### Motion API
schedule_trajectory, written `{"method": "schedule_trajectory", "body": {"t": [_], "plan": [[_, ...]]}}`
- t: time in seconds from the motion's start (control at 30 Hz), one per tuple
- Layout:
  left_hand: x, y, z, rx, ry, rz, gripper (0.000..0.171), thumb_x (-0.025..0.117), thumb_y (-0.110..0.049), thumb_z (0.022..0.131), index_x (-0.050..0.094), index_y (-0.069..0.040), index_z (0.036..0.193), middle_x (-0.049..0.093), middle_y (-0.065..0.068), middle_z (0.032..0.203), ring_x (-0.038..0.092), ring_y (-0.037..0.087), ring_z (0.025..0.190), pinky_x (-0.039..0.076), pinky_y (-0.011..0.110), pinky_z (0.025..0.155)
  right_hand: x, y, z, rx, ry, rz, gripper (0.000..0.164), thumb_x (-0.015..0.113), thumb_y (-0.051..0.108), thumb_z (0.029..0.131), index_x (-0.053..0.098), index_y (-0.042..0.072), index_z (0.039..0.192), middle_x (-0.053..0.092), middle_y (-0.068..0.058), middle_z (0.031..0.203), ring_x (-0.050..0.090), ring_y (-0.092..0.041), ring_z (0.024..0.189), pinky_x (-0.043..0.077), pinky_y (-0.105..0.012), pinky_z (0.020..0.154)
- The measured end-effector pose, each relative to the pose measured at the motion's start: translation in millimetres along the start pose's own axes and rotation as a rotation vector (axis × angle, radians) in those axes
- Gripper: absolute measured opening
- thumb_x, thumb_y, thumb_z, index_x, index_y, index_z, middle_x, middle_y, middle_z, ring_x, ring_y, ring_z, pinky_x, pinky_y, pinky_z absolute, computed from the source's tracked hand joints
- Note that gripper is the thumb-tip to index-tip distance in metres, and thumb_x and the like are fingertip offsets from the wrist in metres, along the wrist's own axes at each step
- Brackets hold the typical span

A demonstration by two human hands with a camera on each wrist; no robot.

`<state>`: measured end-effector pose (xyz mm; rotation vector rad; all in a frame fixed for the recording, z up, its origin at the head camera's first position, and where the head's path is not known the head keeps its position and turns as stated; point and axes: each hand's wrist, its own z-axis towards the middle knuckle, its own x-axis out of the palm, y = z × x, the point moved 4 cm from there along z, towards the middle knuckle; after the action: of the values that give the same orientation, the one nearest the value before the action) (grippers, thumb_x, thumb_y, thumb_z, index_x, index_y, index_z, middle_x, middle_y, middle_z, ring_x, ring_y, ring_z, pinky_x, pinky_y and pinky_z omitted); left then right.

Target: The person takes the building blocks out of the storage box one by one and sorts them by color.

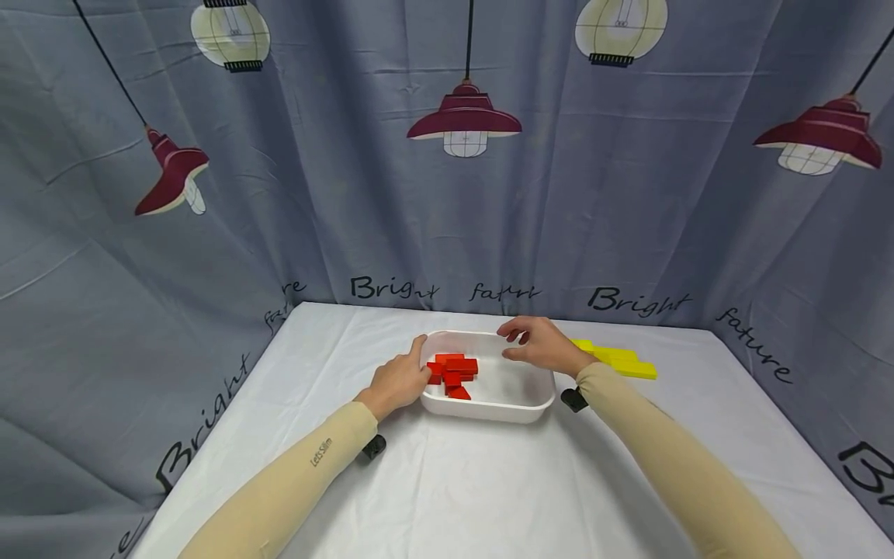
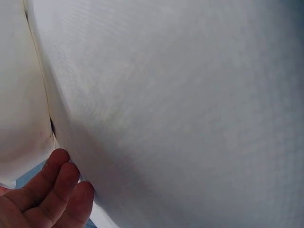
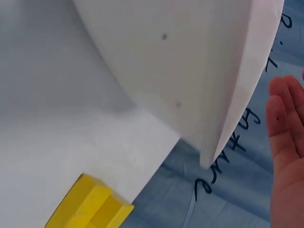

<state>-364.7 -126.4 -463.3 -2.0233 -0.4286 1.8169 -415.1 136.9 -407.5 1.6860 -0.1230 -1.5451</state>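
A white plastic tub [image 1: 489, 411] stands on the table, with several red blocks [image 1: 461, 366] lying together in its left half. My left hand [image 1: 396, 382] holds the tub's left side at the rim. In the left wrist view, several of its fingertips [image 2: 59, 156] lie low by the tub's outer wall. Over the tub's right side hovers my right hand [image 1: 541, 345], fingers loosely bent, nothing between them. The right wrist view shows this hand's fingers [image 3: 278, 118] apart from the tub wall [image 3: 171, 61].
Several yellow blocks [image 1: 628, 363] lie on the table right of the tub, partly behind the right wrist. The table has a white cloth [image 1: 475, 489]. A grey-blue curtain [image 1: 349, 194] with printed lamps and lettering stands behind and along both sides.
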Motion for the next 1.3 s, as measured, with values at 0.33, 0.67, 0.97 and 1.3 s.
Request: {"method": "schedule_trajectory", "body": {"t": [0.33,0.67,0.97,1.3], "plan": [[-0.7,0.5,2.2,0.010,-0.012,0.011,0.070,0.049,-0.030,0.098,0.019,-0.022,0.160,0.067,0.006,0.097,0.059,0.021,0.071,0.045,0.037,0.066,12,9,13,0.051,0.125,-0.015,0.046,0.080,0.021,0.085,0.068,0.006,0.127,0.068,-0.015,0.121,0.061,-0.025,0.104,0.054,-0.036,0.088],[-5.1,-2.0,5.6,0.021,-0.024,0.009,0.069,0.047,-0.030,0.098,0.018,-0.022,0.160,0.065,0.004,0.090,0.059,0.021,0.071,0.045,0.037,0.066,4,24,27,0.012,0.190,-0.036,0.040,0.080,0.021,0.084,0.071,0.011,0.121,0.070,-0.014,0.119,0.063,-0.020,0.099,0.054,-0.033,0.082],[-2.8,-1.4,0.0,0.009,0.006,-0.004,0.070,0.049,-0.029,0.098,0.018,-0.021,0.161,0.063,0.003,0.084,0.058,0.021,0.070,0.044,0.036,0.066,32,16,40,0.054,0.284,-0.002,0.040,0.080,0.018,0.084,0.071,0.008,0.121,0.071,-0.007,0.111,0.063,-0.017,0.096,0.054,-0.032,0.085],[-2.0,-0.1,-0.9,0.010,-0.004,0.012,0.069,0.048,-0.031,0.098,0.019,-0.022,0.160,0.066,0.005,0.094,0.059,0.022,0.075,0.046,0.039,0.071,52,10,45,0.097,0.314,-0.073,0.031,0.083,0.019,0.081,0.075,0.014,0.110,0.069,0.002,0.093,0.060,-0.017,0.089,0.051,-0.030,0.081]]}}
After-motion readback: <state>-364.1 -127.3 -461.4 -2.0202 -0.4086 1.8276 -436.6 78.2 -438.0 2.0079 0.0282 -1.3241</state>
